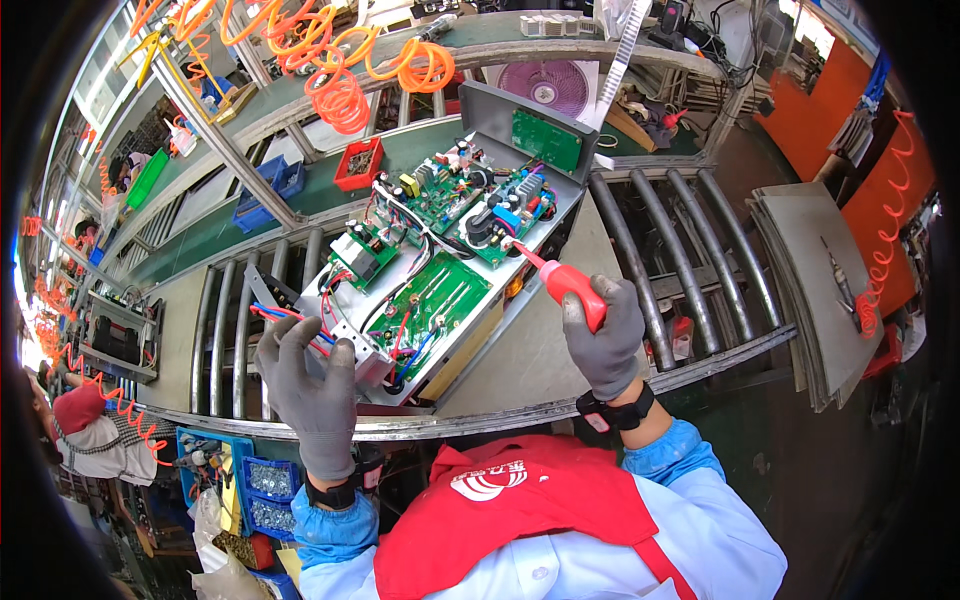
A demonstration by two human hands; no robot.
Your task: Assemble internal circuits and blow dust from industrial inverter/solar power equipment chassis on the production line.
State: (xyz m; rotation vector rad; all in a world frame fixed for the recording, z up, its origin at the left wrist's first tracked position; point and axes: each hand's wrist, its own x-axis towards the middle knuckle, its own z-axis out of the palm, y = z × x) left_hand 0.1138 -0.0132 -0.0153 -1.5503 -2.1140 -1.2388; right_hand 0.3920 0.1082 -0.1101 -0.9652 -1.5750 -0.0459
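In the lower left foreground, two blue bins [271, 480] held heaps of small silvery parts; a red box [252, 550] below them held brownish-gold pieces. A larger blue tray [243, 455] beside the bins held tools and yellow sheets.

The gloved left hand [312, 392] hovered by the near left corner of the chassis, its grip wide, fingers parted near red and blue wires [290, 316]; whether it touched them could not be told. The gloved right hand [607, 335] had its grip closed around a red bottle [572, 285], the thin nozzle reaching to a crowded circuit board [490, 228].

That board sat inside the open metal chassis [490, 112], which also contained a flatter green board [435, 295], more boards and bundled wiring. The chassis lay aslant on a pale board [490, 388], between two sets of rollers [632, 270].

Beyond, on the green tabletop [410, 148], a red bin [358, 165] contained small brownish parts; the contents of the blue containers [262, 198] near it were unclear. Orange coiled hoses [340, 100] hung above, and a purple fan [543, 88] stood farther back.
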